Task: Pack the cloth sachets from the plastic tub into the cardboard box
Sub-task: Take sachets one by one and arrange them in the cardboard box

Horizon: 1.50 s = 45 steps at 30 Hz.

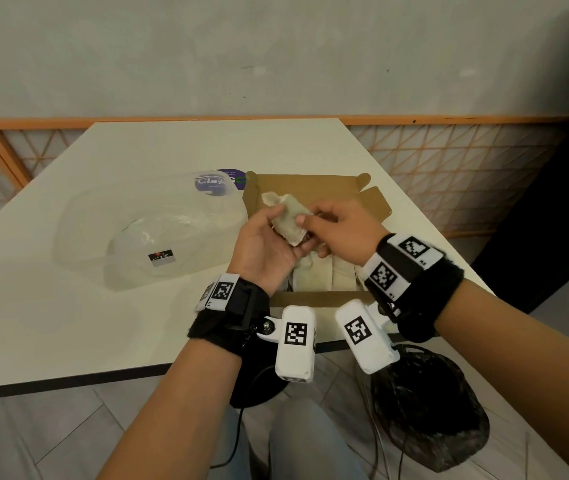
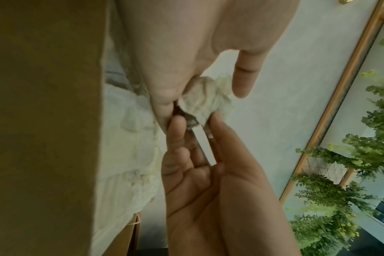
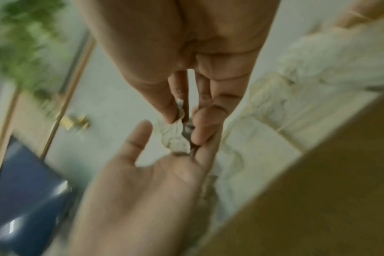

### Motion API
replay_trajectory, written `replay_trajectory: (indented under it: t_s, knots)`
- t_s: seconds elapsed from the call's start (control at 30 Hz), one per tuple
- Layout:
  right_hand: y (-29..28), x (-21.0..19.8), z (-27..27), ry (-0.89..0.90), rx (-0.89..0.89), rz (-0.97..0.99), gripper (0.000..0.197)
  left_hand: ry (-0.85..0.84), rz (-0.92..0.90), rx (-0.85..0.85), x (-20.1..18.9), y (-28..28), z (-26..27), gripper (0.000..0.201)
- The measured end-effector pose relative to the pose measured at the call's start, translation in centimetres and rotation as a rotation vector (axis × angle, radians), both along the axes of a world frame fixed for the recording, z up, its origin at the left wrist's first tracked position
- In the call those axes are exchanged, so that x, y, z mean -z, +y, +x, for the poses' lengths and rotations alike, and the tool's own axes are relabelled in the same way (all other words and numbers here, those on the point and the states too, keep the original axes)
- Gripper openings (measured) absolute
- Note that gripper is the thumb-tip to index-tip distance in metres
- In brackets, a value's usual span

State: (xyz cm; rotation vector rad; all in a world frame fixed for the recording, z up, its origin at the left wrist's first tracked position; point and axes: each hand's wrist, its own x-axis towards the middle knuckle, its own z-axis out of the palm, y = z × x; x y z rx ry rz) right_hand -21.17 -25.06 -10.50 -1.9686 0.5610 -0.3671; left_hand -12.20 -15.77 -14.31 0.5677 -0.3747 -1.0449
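Observation:
Above the open cardboard box (image 1: 310, 301) I hold one pale cloth sachet (image 1: 288, 221) in both hands. My left hand (image 1: 267, 237) lies palm up with its fingers curled under the sachet and its thumb beside it. My right hand (image 1: 331, 226) pinches the sachet's other side, thumb on top. In the left wrist view the right hand's fingers (image 2: 215, 124) nip the sachet (image 2: 205, 98). The blurred right wrist view shows the same pinch on the sachet (image 3: 175, 138). Several sachets (image 1: 314, 275) lie in the box. The clear plastic tub (image 1: 130, 233) stands left of the box, and I see no sachets in it.
A clear lid with a purple label (image 1: 219, 181) lies behind the tub. The box's flaps (image 1: 375, 206) stand open at the far right. The table's front edge (image 1: 103, 377) is near my wrists. A black bag (image 1: 428, 410) sits on the floor at the right.

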Motion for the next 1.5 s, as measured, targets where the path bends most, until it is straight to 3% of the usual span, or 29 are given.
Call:
replay_trajectory:
  t_s: [0.07, 0.27, 0.37, 0.5, 0.6, 0.67, 0.73, 0.83, 1.03, 1.2, 1.37, 1.5]
  knots:
    - [-0.5, -0.1, 0.1, -0.018, 0.035, 0.153, 0.022, -0.022, 0.024, -0.011, 0.2, -0.3, 0.0, 0.018]
    - [-1.1, -0.4, 0.3, -0.113, 0.065, 0.422, 0.004, -0.004, 0.107, -0.106, 0.6, -0.9, 0.3, 0.023]
    - [-1.4, -0.7, -0.2, -0.057, 0.115, 0.196, 0.015, -0.015, 0.136, -0.145, 0.5, -0.9, 0.2, 0.014]
    - [-1.2, -1.9, -0.8, -0.078, 0.058, -0.117, 0.043, -0.221, 0.203, -0.154, 0.5, -0.8, -0.3, 0.017]
    - [-1.4, -2.8, -1.1, 0.077, -0.078, -0.232, 0.035, -0.260, 0.240, -0.132, 0.4, -0.7, -0.6, 0.016]
    - [-1.9, -3.2, -1.4, 0.169, -0.114, -0.311, 0.023, -0.248, 0.256, -0.108, 0.2, -0.6, -0.7, 0.015]
    - [-2.4, -3.4, -1.8, 0.252, -0.120, -0.393, 0.024, -0.238, 0.282, -0.094, 0.1, -0.5, -0.6, 0.017]
    - [-2.9, -2.7, -2.4, 0.265, -0.117, -0.332, 0.023, -0.211, 0.283, -0.104, 0.0, -0.7, -0.7, 0.010]
    - [-2.2, -0.1, -3.3, 0.246, -0.124, 0.132, 0.012, 0.004, 0.105, -0.202, -0.3, -0.3, -0.2, 0.009]
    - [-1.4, 1.6, -3.5, 0.271, -0.065, -0.065, 0.023, 0.036, 0.090, -0.210, -0.4, -0.2, -0.3, 0.006]
    - [-1.1, 1.7, -3.7, 0.318, -0.071, -0.007, 0.020, 0.094, 0.075, -0.196, -0.4, -0.1, -0.2, 0.010]
    - [-0.7, 1.7, -3.5, 0.372, -0.071, -0.249, 0.025, 0.058, 0.138, -0.191, -1.2, 0.1, -0.2, 0.012]
